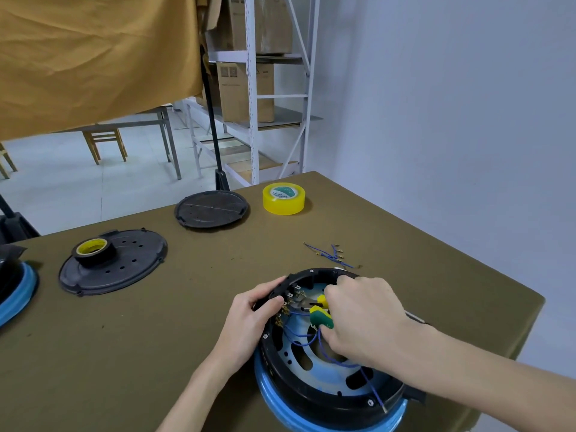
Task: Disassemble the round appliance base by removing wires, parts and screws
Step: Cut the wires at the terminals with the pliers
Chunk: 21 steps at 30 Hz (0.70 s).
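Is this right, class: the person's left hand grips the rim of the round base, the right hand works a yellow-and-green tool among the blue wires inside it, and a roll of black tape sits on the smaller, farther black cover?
Not quite. The head view shows the black tape on the larger, nearer black cover, not the smaller, farther cover. The rest stands: the left hand grips the round base rim, and the right hand works the yellow-and-green tool among the blue wires.

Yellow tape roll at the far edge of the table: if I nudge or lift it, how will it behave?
The yellow tape roll lies flat on its side face on the table, so a nudge would probably slide it, not roll it. Set on edge, it would likely roll. It looks like a thick, full wind, so probably rigid and fairly dense for its size, with smooth, possibly slick sides.
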Each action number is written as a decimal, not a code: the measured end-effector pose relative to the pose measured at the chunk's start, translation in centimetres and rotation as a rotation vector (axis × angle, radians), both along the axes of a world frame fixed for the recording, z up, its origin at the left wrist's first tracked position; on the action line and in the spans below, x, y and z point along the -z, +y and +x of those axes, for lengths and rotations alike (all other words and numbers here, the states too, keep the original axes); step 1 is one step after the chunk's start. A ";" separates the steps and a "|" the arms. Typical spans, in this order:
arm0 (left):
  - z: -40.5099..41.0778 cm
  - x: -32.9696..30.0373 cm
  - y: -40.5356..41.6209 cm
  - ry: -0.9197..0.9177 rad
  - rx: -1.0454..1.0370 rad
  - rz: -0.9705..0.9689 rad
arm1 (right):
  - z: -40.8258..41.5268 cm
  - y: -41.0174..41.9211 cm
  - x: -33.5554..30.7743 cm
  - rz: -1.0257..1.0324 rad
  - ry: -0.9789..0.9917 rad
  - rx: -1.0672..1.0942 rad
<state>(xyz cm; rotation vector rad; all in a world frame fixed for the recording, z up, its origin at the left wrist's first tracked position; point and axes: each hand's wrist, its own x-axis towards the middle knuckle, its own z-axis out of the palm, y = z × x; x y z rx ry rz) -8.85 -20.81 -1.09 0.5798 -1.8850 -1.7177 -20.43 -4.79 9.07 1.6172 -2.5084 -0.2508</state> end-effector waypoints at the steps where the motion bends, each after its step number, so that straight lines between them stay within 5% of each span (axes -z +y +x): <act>1: 0.0 0.0 0.0 -0.003 -0.004 -0.002 | -0.3 0.2 -0.1 0.000 0.008 -0.022; 7: 0.0 0.1 0.0 -0.028 -0.008 -0.005 | -1.1 0.3 -0.6 0.022 -0.125 0.024; 15: 0.1 -0.1 0.2 -0.015 -0.003 -0.003 | -0.1 0.3 0.2 0.023 -0.014 -0.002; 21: 0.0 -0.6 0.3 -0.008 -0.004 -0.013 | -1.8 0.6 -0.4 0.020 -0.271 0.067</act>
